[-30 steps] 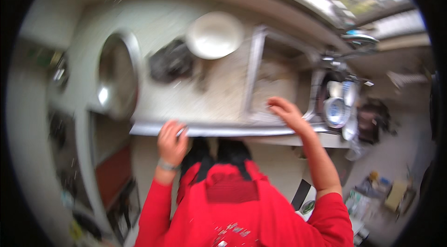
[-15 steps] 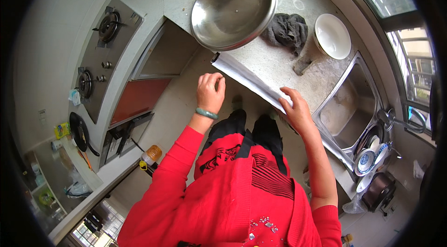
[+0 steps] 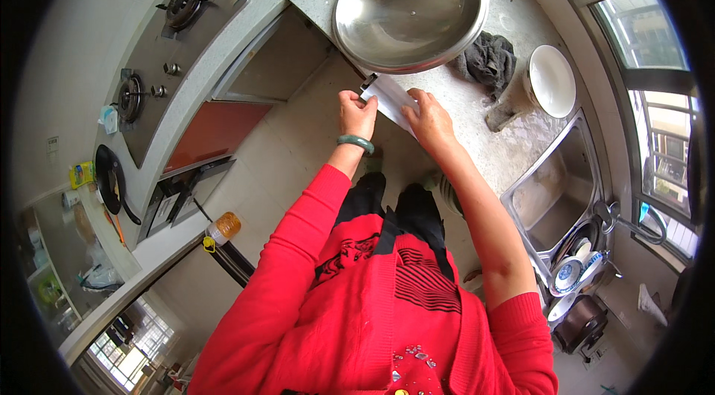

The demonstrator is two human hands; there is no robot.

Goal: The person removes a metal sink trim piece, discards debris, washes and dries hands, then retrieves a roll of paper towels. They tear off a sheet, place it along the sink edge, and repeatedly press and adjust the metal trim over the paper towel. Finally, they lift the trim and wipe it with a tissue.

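A long, flat white strip (image 3: 392, 100) with a dark end lies between my hands at the counter's front edge; its exact kind is unclear. My left hand (image 3: 358, 115), with a green bangle on the wrist, pinches the strip's left side near the dark end. On the other side my right hand (image 3: 430, 124) has its fingers bent over the strip, the thumb hidden. Just beyond both hands a large steel basin (image 3: 410, 11) sits on the counter. To its right lies a crumpled grey cloth (image 3: 486, 63), with a white bowl (image 3: 553, 82) farther right.
At the right is a steel sink (image 3: 555, 179) with a tap (image 3: 629, 223). Stacked dishes (image 3: 570, 273) and a dark pot (image 3: 583, 324) stand near it. A gas hob (image 3: 179, 45) is at the left, a black pan (image 3: 109, 180) below it. An oil bottle (image 3: 223, 227) stands low left.
My left hand has come up to the white strip's dark end. My right hand has slid along the strip toward the left one. The whole view has shifted a little.
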